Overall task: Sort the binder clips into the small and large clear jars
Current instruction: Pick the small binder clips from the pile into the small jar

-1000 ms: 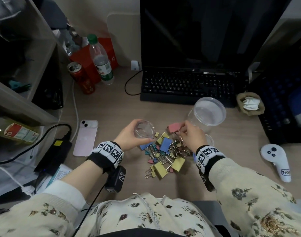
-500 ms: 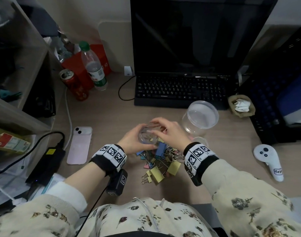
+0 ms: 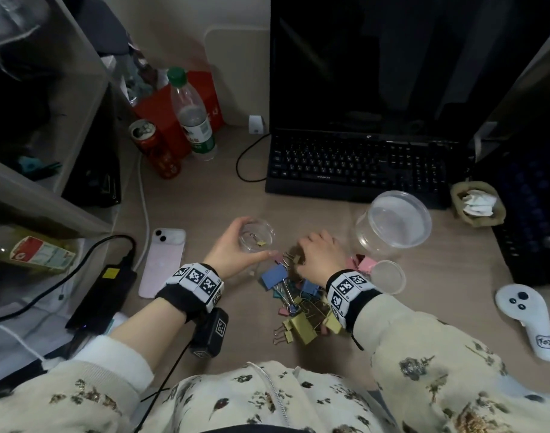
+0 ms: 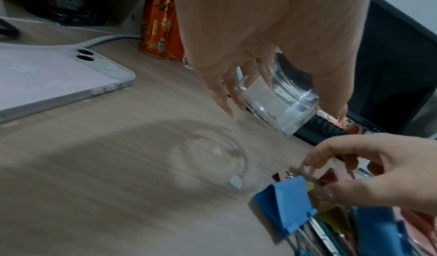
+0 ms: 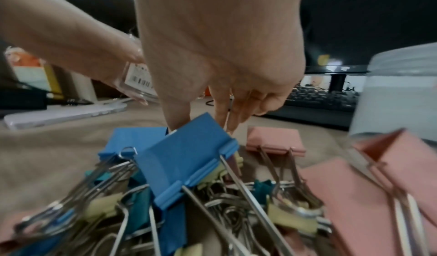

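Your left hand (image 3: 233,248) wraps the slippery small clear plastic jar (image 3: 256,234), while your right hand (image 3: 319,254) seemingly pinches a wire handle in the stiff, springy coloured metal binder clips (image 3: 298,295) beneath it; grip by handles

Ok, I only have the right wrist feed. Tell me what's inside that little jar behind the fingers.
Observer: In the head view, the small jar, held by the left hand, has one small yellow clip at its bottom.
Operator: Now report the big jar's contents.
Observer: The large jar stands open beyond the right hand. From above, no clips show inside it.
Operator: Find me a lid.
Observer: A clear lid lies flat on the desk to the right of the right wrist, beside the pink clips.
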{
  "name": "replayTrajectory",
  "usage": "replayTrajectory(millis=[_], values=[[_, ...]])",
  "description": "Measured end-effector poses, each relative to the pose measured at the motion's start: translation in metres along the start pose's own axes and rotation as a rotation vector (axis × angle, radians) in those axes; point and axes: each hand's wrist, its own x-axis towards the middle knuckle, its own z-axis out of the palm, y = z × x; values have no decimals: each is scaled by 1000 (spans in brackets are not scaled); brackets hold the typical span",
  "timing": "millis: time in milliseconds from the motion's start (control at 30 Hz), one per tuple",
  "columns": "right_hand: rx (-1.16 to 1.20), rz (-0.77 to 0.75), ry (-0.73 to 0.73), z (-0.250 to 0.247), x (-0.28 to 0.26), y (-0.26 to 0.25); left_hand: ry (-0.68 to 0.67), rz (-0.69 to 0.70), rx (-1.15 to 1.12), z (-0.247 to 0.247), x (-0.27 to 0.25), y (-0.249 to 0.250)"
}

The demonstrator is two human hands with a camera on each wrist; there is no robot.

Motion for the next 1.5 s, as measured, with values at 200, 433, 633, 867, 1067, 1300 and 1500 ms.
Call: replayTrajectory(millis=[200,433,633,867,1067,1300,1500], values=[[-74,30,-58,-1,11,-7,-9,-30,29,-12,-5,-9],[8,78,-30,1,9,-6,-28,-29,12,-14,-7,-16],[157,159,30,-24,10,0,-78,-23,44,-7,-3,-23],[294,-76,20,-48,8,-31,-151,17,62,4,5,-18],[719,-78,53,-44,15,-34,-87,-9,-92,-7,9,-21],[244,-14,-224,-23,21,-22,-47,-40,-129,-22,11,-30],[137,-45,-269,-5,16,-27,-62,-68,-177,-22,9,-38]])
